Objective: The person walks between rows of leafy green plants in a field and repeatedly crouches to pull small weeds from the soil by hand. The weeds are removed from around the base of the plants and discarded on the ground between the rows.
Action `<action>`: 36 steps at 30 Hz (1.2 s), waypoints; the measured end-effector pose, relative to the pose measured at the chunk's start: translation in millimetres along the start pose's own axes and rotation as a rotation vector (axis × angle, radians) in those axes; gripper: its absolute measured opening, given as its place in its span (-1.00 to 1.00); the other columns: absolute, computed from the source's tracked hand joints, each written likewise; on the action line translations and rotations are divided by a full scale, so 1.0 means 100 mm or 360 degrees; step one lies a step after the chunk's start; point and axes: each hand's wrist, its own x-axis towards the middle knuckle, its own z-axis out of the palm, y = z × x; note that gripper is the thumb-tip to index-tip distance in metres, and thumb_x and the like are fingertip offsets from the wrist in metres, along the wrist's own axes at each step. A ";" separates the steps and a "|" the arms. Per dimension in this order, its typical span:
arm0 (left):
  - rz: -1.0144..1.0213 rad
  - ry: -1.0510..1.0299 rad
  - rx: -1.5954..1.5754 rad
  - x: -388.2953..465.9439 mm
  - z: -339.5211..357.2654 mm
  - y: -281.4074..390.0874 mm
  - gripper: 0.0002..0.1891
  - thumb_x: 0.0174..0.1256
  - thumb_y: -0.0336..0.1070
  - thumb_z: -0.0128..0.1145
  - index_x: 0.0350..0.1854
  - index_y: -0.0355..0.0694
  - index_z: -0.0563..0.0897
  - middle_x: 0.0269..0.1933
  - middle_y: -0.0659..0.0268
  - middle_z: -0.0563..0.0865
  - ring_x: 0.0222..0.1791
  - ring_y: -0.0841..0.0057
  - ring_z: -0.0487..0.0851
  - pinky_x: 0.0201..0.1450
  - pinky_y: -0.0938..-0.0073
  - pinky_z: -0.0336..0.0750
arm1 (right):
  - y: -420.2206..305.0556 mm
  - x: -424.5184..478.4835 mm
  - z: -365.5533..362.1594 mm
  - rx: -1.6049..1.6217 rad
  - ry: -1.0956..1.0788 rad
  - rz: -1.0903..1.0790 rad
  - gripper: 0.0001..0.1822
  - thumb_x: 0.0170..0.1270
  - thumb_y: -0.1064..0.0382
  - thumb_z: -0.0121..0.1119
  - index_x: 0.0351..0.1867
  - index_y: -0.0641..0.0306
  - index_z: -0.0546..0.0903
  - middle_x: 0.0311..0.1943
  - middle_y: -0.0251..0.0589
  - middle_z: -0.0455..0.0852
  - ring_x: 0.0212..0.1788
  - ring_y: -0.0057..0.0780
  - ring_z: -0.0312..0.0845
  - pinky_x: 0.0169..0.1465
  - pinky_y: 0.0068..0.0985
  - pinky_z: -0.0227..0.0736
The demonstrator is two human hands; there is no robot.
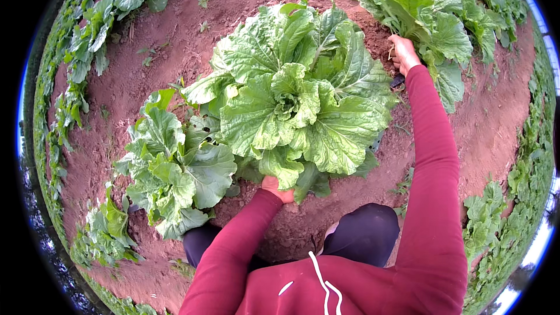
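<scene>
A large leafy green plant (286,100), like a mustard or Chinese cabbage, spreads its crinkled leaves in the middle of the view. My left hand (278,189) reaches under its near edge; leaves hide the fingers, so its hold cannot be told. At the upper right, my right hand (403,54) is at the base of another leafy plant (426,24), with its fingers curled near the stems. What exactly the fingers grip is unclear. Just below that hand, a small dark object (397,80) lies on the soil, partly hidden.
A smaller leafy plant (183,166) stands close on the left, some leaves holed. Another low plant (105,232) grows at lower left. Reddish soil (175,39) lies between curved crop rows (87,30). My knee (363,232) is near the big plant.
</scene>
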 end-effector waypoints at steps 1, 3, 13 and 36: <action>-0.0039 0.0092 -0.0139 0.00 0.00 0.00 -0.54 0.30 0.04 -0.28 0.08 -0.10 0.48 0.10 0.27 0.56 0.12 0.33 0.46 0.25 0.28 0.26 | -0.06 -0.51 0.01 0.0104 -0.0059 -0.0061 -0.69 0.16 0.09 0.07 -0.51 0.35 0.47 -0.61 -0.07 0.56 -0.51 -0.07 0.45 -0.37 -0.30 0.33; -0.0080 0.0183 -0.0310 0.00 0.05 0.00 -0.54 0.28 0.05 -0.22 0.06 -0.10 0.50 0.09 0.27 0.58 0.12 0.30 0.48 0.25 0.20 0.27 | 0.26 -1.02 -0.19 -0.0478 0.0052 -0.1180 -0.78 0.16 0.21 0.04 -0.53 0.31 0.42 -0.62 0.03 0.53 -0.48 -0.05 0.51 -0.37 -0.21 0.33; -0.0011 0.0324 -0.0632 0.00 0.02 -0.03 -0.46 0.21 0.07 -0.15 0.16 -0.13 0.44 0.25 0.20 0.41 0.24 0.18 0.32 0.30 0.11 0.16 | 1.37 -1.79 -1.27 -0.1436 0.0147 -0.1027 -0.58 0.12 0.29 0.14 0.06 0.25 0.45 -0.01 0.04 0.52 0.07 -0.07 0.44 0.11 -0.35 0.36; 0.0154 0.0089 -0.0695 0.29 -0.84 0.00 -0.55 0.21 -0.02 -0.09 0.02 -0.20 0.54 0.09 0.19 0.57 0.14 0.16 0.45 0.23 0.05 0.27 | 1.17 1.09 -0.38 -0.0366 0.0610 -0.1382 -0.36 -0.09 -0.04 0.41 0.00 0.29 0.53 -0.02 -0.06 0.60 0.06 -0.14 0.46 0.16 -0.33 0.26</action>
